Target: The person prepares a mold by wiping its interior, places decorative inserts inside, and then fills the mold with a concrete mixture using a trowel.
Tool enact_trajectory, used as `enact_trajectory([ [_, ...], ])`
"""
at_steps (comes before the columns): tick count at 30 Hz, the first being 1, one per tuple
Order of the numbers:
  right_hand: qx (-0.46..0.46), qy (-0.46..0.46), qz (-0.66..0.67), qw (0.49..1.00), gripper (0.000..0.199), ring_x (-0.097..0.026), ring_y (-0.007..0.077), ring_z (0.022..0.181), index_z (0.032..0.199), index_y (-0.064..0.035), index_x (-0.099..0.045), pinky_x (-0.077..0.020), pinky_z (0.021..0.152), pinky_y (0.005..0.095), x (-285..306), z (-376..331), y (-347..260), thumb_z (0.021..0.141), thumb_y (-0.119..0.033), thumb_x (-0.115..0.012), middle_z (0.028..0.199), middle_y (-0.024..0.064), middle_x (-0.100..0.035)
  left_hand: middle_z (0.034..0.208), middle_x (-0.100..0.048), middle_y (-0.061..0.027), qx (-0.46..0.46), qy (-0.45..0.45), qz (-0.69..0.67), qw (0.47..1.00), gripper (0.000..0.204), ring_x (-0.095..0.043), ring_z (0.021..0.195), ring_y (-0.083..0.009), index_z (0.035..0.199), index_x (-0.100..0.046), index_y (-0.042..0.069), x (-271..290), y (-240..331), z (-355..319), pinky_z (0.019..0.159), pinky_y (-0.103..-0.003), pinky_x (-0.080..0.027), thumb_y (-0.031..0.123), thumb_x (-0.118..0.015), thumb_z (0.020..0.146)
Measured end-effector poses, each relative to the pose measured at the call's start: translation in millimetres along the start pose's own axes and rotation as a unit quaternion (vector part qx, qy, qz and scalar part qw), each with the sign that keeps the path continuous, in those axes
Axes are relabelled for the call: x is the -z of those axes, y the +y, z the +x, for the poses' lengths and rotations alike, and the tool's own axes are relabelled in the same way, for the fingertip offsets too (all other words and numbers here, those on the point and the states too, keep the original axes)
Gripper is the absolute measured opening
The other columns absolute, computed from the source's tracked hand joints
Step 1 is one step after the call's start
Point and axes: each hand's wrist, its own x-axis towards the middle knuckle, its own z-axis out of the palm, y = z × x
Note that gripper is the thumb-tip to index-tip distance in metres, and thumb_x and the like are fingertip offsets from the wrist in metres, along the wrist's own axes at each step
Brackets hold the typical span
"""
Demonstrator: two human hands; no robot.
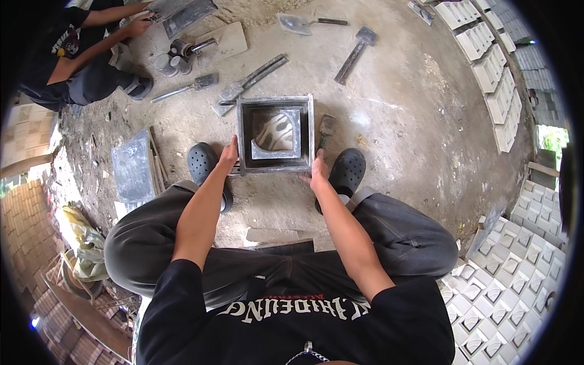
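Between my feet is a square grey metal mould [275, 164], its top uncovered. Down inside it lies a plate [291, 115] with a curved cut-out, showing a pale streaked surface below. My left hand [230, 153] grips the mould's left wall, fingers partly hidden behind its side. Against the right wall, near the lower corner, my right hand [317, 170] holds on with its fingers partly out of sight. Just beyond that hand a small flat-headed tool [326, 126], perhaps a brush, rests on the floor.
Around lie a pointed trowel [295, 24], a hammer-like tool [356, 55], metal bars [252, 79] and a flat scraper [204, 81]. Grey plates [135, 167] lean at left. Another person [79, 55] works at upper left. White patterned blocks [496, 79] line the right side.
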Motion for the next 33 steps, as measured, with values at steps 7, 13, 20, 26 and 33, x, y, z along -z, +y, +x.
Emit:
enact_trajectory([
  [7, -0.075, -0.125, 0.014, 0.989, 0.041, -0.059, 0.0295, 0.105, 0.118, -0.0183, -0.061, -0.0475, 0.096, 0.052, 4.4, 25.0, 1.2, 0.093, -0.049, -0.05, 0.111, 0.0095, -0.064, 0.092, -0.072, -0.0182, -0.051, 0.062, 0.219, 0.972, 0.034, -0.07, 0.088, -0.0322, 0.111, -0.071, 0.016, 18.9, -45.6, 53.9, 0.079, -0.039, -0.053, 0.027, -0.067, 0.079],
  [13, -0.078, -0.097, 0.036, 0.992, 0.038, -0.06, 0.0274, 0.106, 0.117, -0.0174, -0.061, -0.0463, 0.098, 0.0522, -6.7, 19.8, 7.6, 0.094, -0.045, -0.048, 0.112, 0.0093, -0.064, 0.091, -0.072, -0.0182, -0.053, 0.149, 0.226, 0.961, 0.032, -0.071, 0.087, -0.0309, 0.105, -0.074, 0.013, 12.8, -2.9, -5.1, 0.08, -0.039, -0.053, 0.029, -0.07, 0.077],
  [20, -0.072, -0.128, 0.028, 0.989, 0.042, -0.058, 0.034, 0.107, 0.119, -0.0148, -0.059, -0.0455, 0.098, 0.0547, -3.5, 20.8, 5.5, 0.093, -0.045, -0.046, 0.12, 0.0129, -0.059, 0.094, -0.071, -0.0203, -0.013, 0.175, 0.169, 0.97, 0.03, -0.071, 0.089, -0.0317, 0.1, -0.076, 0.013, 10.4, 10.7, 4.7, 0.081, -0.038, -0.053, 0.032, -0.071, 0.077],
  [26, 0.147, -0.022, -0.339, 0.929, 0.068, -0.056, 0.0434, 0.114, 0.127, -0.0023, -0.054, -0.0458, 0.098, 0.0505, -38.6, -5.7, -43.5, 0.09, -0.059, -0.051, 0.13, 0.0227, -0.054, 0.1, -0.07, -0.0224, -0.117, 0.106, 0.173, 0.972, 0.062, -0.068, 0.098, -0.0331, 0.128, -0.059, 0.003, 79.5, 10.5, 20.5, 0.09, -0.039, -0.05, 0.049, -0.063, 0.086],
  [33, 0.564, 0.039, -0.404, 0.719, 0.094, -0.046, 0.0468, 0.124, 0.15, 0.0045, -0.015, -0.0395, 0.105, 0.0482, -47.4, -14.9, -39.4, 0.087, -0.045, -0.066, 0.143, 0.0319, -0.036, 0.14, -0.045, -0.0264, -0.363, 0.142, 0.096, 0.916, 0.108, -0.05, 0.125, -0.0354, 0.146, -0.023, -0.008, -21.6, 69.7, -85.8, 0.101, -0.04, -0.043, 0.052, -0.077, 0.074],
])
